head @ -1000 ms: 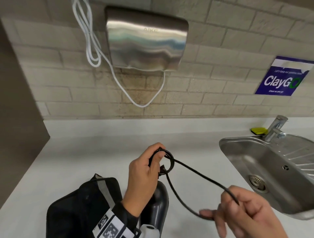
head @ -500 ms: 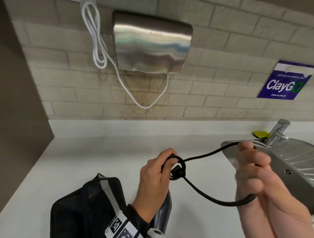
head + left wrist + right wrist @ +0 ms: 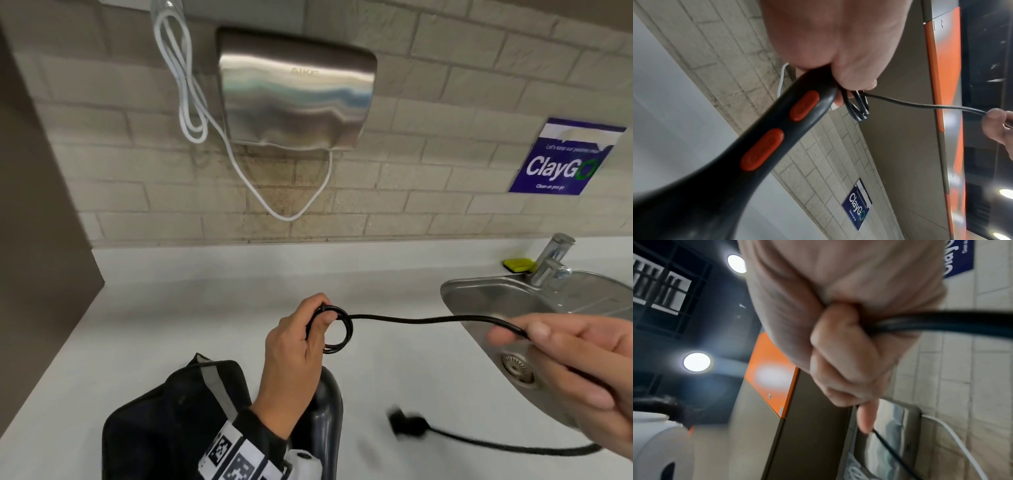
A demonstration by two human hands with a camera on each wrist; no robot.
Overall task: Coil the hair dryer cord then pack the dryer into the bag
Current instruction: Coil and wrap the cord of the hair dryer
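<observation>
My left hand (image 3: 301, 337) grips the dark hair dryer's handle (image 3: 795, 113), which has two orange buttons, and pinches a small coil of black cord (image 3: 337, 330) against it. From the coil the cord (image 3: 421, 319) runs taut to the right into my right hand (image 3: 534, 337), which pinches it over the sink's rim. The cord's far end trails back below that hand to the black plug (image 3: 409, 425), blurred above the counter. The dryer's body (image 3: 329, 411) shows below my left wrist. A black bag (image 3: 171, 421) with a grey stripe lies on the white counter at lower left.
A steel sink (image 3: 479, 291) with a tap (image 3: 551, 258) is set into the counter (image 3: 171, 308) at right, a yellow sponge (image 3: 519, 263) behind it. On the brick wall hang a steel hand dryer (image 3: 294, 92) with a white cable (image 3: 185, 82), and a blue sign (image 3: 561, 161).
My right hand has slid outward to the right along the cord, drawing it straight and taut. The plug end has swung into view at the lower right. The left hand's coil holds steady.
</observation>
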